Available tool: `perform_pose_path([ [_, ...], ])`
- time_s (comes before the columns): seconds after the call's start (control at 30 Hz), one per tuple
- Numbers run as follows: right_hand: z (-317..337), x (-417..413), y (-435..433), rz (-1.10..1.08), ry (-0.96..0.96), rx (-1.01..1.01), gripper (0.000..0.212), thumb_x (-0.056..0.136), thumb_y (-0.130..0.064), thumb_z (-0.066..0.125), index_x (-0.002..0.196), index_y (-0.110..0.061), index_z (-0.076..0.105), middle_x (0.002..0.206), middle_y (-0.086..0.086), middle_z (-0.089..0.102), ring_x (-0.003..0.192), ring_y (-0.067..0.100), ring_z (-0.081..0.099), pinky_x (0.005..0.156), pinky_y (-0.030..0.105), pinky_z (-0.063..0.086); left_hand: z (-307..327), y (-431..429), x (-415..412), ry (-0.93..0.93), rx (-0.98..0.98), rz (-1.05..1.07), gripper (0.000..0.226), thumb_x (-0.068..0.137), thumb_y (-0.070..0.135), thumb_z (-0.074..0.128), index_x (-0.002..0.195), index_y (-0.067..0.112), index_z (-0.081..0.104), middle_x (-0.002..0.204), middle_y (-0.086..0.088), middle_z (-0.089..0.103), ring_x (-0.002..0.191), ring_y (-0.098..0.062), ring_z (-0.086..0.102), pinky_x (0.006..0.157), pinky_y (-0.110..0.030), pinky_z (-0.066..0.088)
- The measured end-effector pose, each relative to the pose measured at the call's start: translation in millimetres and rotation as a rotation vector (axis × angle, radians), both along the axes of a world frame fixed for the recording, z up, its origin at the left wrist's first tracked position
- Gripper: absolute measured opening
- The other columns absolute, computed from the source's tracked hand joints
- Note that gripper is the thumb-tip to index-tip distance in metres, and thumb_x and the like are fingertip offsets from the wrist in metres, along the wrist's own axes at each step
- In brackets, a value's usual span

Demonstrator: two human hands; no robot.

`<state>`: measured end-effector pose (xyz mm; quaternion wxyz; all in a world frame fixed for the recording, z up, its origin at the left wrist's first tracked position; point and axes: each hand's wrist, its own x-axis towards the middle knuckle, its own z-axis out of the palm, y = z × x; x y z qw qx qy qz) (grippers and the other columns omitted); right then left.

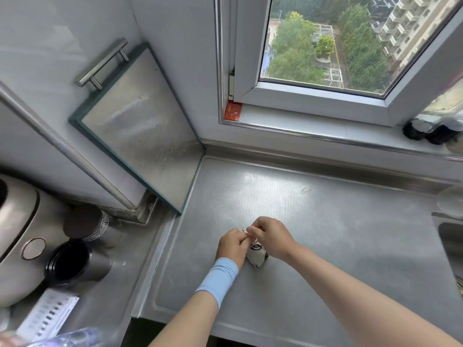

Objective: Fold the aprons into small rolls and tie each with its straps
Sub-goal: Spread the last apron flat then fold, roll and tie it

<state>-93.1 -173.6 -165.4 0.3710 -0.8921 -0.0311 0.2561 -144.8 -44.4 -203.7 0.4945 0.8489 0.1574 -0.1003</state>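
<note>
Setting: stainless-steel kitchen counter [325,221] under a window [325,46], with a sink [451,241] at the right edge and a rice cooker [15,234] and a dark cup [77,261] on the left.
Apron roll: a small white bundle with dark markings [256,257] lies on the counter near its front edge, directly under both hands and partly hidden by them.
Left hand: this hand [234,246], with a pale blue wristband [218,279] behind it, has its fingers curled in and pinches the strap [253,240] just above the roll.
Right hand: this one [271,237] is likewise curled, fingertips meeting the left hand's and pinching the same thin strap.
Step in hand: by my reading, the knot is being tied over the finished roll.
Doing it well: keep the strap taut, so the roll cannot loosen. Seat the knot at the middle of the bundle, not near an end where it could slip off. Let the counter bear the roll's weight while both hands work.
Long axis: it seems to run from the far left, under the fingers, to the near right.
Pointing: the exposed near end faces the person, angled slightly right; the far end is covered, so its shape cannot be told.
</note>
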Motion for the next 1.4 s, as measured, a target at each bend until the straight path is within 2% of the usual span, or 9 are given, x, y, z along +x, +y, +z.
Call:
perform_pose_path([
  [0.13,-1,-2,7,-0.118,0.154,0.174,0.021,0.091,-0.027,0.066,0.076,-0.012,0.065,0.066,-0.001,0.066,0.06,0.013,0.059,0.058,0.028,0.05,-4,-4,-9,-0.044,-0.123,0.149,0.028,0.09,0.022,0.066,0.061,0.023,0.066,0.067,0.007,0.053,0.059,0.001,0.05,0.059,-0.007,0.036],
  [0.33,11,-5,5,-0.197,0.333,0.321,0.018,0.096,-0.017,0.062,0.082,-0.006,0.058,0.052,-0.004,0.048,0.035,-0.001,0.039,0.037,0.012,0.029,-5,-15,-5,-0.014,-0.035,0.138,0.024,0.094,0.02,0.06,0.08,0.004,0.071,0.082,-0.005,0.054,0.072,-0.015,0.054,0.06,-0.004,0.036],
  [0.47,16,4,-11,0.061,0.186,-0.039,0.017,0.093,-0.026,0.059,0.086,-0.013,0.066,0.076,-0.004,0.067,0.061,0.005,0.059,0.049,0.017,0.041,-2,-9,3,0.02,0.06,0.097,0.021,0.093,0.025,0.059,0.092,0.014,0.077,0.086,-0.002,0.056,0.08,-0.016,0.056,0.064,-0.012,0.036],
  [0.6,36,20,-22,0.558,0.147,-0.467,0.03,0.088,-0.02,0.044,0.099,-0.015,0.071,0.104,0.005,0.071,0.098,0.026,0.065,0.084,0.04,0.056,-1,-6,20,0.123,0.283,-0.151,0.03,0.093,0.037,0.056,0.08,0.017,0.074,0.096,-0.002,0.054,0.097,-0.022,0.06,0.074,-0.024,0.041],
  [0.73,59,39,-7,0.753,0.046,-0.494,0.032,0.092,-0.008,0.047,0.103,-0.024,0.072,0.108,-0.002,0.069,0.094,0.021,0.064,0.078,0.033,0.055,3,-13,35,0.183,0.436,-0.335,0.032,0.092,0.042,0.056,0.083,0.012,0.064,0.093,-0.004,0.056,0.089,-0.026,0.06,0.069,-0.03,0.042],
  [0.9,38,52,-7,0.533,-0.133,-0.25,0.013,0.086,-0.009,0.066,0.09,-0.013,0.078,0.089,-0.001,0.075,0.082,0.015,0.068,0.074,0.031,0.055,-5,0,24,0.089,0.216,-0.409,0.027,0.081,0.038,0.07,0.09,0.013,0.07,0.09,0.003,0.062,0.084,-0.017,0.059,0.079,-0.029,0.048],
  [1.13,-13,9,-29,0.265,0.124,-0.118,0.012,0.076,-0.025,0.073,0.07,-0.015,0.074,0.062,-0.009,0.067,0.053,0.0,0.052,0.051,0.017,0.042,-17,7,-2,-0.095,0.033,-0.07,0.02,0.087,0.024,0.07,0.073,0.009,0.073,0.066,0.009,0.048,0.061,-0.002,0.047,0.062,-0.012,0.034],
  [1.3,-21,-9,-27,0.135,0.011,-0.025,0.008,0.076,-0.03,0.073,0.078,-0.022,0.072,0.076,-0.009,0.067,0.069,0.001,0.055,0.067,0.024,0.047,-14,5,-2,-0.022,0.036,-0.067,0.022,0.092,0.017,0.06,0.07,0.015,0.061,0.071,0.009,0.046,0.069,-0.011,0.046,0.059,-0.012,0.03],
  [1.4,-32,-20,-28,0.173,-0.251,-0.095,0.036,0.064,-0.045,0.078,0.096,-0.034,0.067,0.099,-0.015,0.055,0.098,0.005,0.045,0.09,0.024,0.035,-9,10,4,0.112,0.043,-0.188,0.016,0.096,0.017,0.049,0.084,0.01,0.058,0.09,-0.001,0.05,0.086,-0.018,0.048,0.069,-0.021,0.032],
])
